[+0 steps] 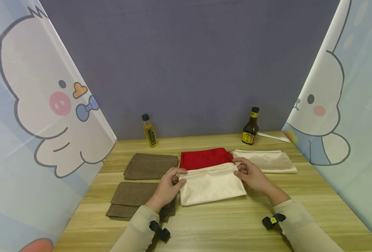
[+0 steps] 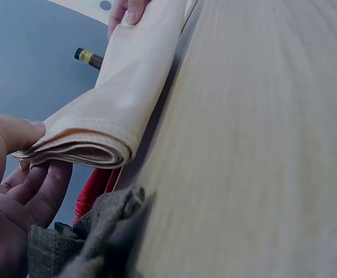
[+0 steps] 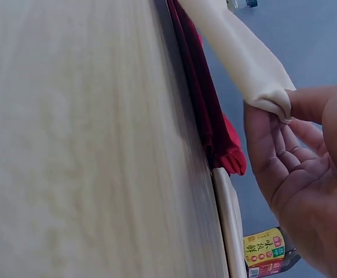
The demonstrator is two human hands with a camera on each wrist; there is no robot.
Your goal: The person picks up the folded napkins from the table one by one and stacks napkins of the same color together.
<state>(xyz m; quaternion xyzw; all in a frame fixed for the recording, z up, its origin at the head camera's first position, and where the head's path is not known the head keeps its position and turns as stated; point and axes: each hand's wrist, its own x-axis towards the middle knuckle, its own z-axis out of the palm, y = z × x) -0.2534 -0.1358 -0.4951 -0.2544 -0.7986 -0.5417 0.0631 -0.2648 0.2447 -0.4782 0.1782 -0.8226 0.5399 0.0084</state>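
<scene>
2 hands: the left hand (image 1: 168, 185) and right hand (image 1: 252, 176) pinch opposite ends of 1 folded cream cloth (image 1: 212, 185).
Left fingers: clamped on the layered left end, thumb on top, the others beneath.
Right fingers: clamped on the right end, its corner bunched between thumb and fingers.
Cream cloth: spans between both sets of fingers and appears raised off the desk (image 1: 217, 227).
Feel: probably light, soft and limp; the satin sheen suggests slippery layers.
Hold: best taken at both ends with every layer under the thumb, lest the folds slide apart or sag.
Red cloth (image 1: 206, 157): between the hands and just beyond, partly hidden by the cream cloth.
Brown cloths: 1 near brown cloth (image 1: 130, 194) beside and partly under the left hand, 1 far brown cloth (image 1: 151, 166) beyond it.
Pale cloth (image 1: 264, 161): just past the right fingers, folded flat.
Bottles: 1 oil bottle (image 1: 150, 133) well beyond the left fingers, 1 sauce bottle (image 1: 249, 133) well beyond the right.
</scene>
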